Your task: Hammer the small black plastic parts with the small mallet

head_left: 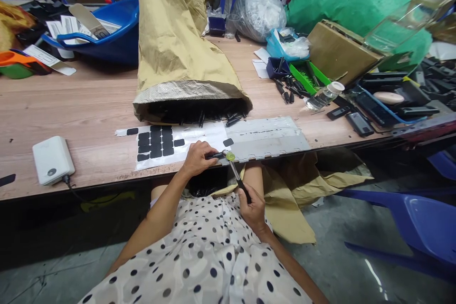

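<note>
A workshop: long worktable [99,97], tan sack [171,47], piled black parts [439,76].

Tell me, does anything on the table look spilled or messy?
Yes, a bit: small black pieces poke from the tan bag's open mouth, and loose black parts lie beside the green tray. That looks spilled, though someone may have put them there.

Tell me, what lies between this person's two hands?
In the head view, a hammer-like tool slants from the right hand toward the left hand, its yellow-green end near the slim black piece held there.
</note>
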Demonstrator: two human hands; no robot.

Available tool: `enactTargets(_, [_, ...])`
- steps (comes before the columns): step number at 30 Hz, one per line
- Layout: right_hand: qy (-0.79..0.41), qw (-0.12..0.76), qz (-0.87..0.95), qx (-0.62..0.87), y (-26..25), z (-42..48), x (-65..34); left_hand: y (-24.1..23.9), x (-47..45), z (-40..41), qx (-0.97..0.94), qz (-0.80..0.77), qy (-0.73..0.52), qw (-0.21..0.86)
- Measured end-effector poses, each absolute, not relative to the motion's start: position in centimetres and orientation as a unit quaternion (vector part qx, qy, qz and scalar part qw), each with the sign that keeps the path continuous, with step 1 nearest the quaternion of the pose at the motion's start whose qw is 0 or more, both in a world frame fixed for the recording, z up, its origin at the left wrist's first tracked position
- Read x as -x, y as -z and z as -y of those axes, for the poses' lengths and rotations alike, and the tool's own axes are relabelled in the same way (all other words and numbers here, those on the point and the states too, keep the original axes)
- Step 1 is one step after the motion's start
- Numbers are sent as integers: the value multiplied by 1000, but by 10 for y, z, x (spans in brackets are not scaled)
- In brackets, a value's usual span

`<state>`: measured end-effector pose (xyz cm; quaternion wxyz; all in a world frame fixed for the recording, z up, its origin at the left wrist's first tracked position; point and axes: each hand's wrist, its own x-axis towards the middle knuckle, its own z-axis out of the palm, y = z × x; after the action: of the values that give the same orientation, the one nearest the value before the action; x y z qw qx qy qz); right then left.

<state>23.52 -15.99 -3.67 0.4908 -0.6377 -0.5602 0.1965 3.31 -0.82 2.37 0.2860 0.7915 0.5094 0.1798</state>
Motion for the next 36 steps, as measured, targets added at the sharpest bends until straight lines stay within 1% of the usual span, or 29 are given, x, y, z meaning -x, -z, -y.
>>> enactTargets(3, [-226, 481, 530, 660, 38, 161, -236, -23, -34, 8, -791, -511, -182, 284])
enactTargets(6, [-264, 493, 482, 675, 38, 162, -235, -22, -35, 9, -790, -514, -185, 277])
enactTargets(13, [-400, 526, 330, 675, 27, 152, -231, -16, -38, 9, -805, -505, -206, 234])
enactTargets(18, [-432, 518, 295, 676, 21, 144, -232, -10, -37, 9, -808, -494, -232, 224])
enactTargets(22, [-455, 517, 296, 662, 23, 139, -235, -7, -36, 9, -803, -485, -267, 222])
enactTargets(26, [-509, 510, 265, 641, 25, 131, -242, -7, -34, 9, -795, -472, -315, 212])
enactTargets(29, [-547, 506, 243, 622, 24, 128, -246, -2, -31, 22, -802, -427, -379, 174])
enactTargets(32, [-558, 512, 225, 613, 22, 128, -248, 15, -25, 53, -817, -367, -419, 150])
enactTargets(34, [-554, 517, 214, 617, 21, 128, -248, 31, -21, 77, -829, -365, -392, 162])
enactTargets(36, [-549, 517, 211, 622, 20, 129, -248, 44, -16, 96, -826, -433, -307, 188])
